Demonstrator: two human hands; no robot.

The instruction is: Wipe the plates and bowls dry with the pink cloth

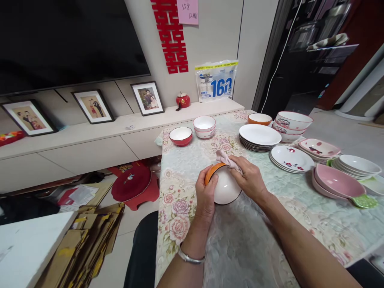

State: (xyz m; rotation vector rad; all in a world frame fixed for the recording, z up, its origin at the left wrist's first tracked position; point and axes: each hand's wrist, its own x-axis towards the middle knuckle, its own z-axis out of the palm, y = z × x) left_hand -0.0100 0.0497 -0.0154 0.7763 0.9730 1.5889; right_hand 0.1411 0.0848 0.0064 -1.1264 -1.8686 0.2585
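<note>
An orange bowl with a white inside [227,187] is tilted above the floral tablecloth [180,204]. My left hand [206,188] grips its left side, thumb over the rim and fingers behind. A pale pink cloth [225,158] is bunched over the bowl's upper right rim, pinched in my right hand [247,176]. Beyond my hands stand a red bowl [181,140] and two stacked white bowls [204,129]. To the right of them is a stack of dark-edged white plates [260,135].
Flowered plates [291,159], pink leaf-shaped dishes [337,180], small white dishes [358,164], tall patterned bowls [292,122] and another orange bowl [259,119] stand on the right. A bag of paper cups [216,82] leans on the wall. Flattened cardboard [81,244] lies at the lower left.
</note>
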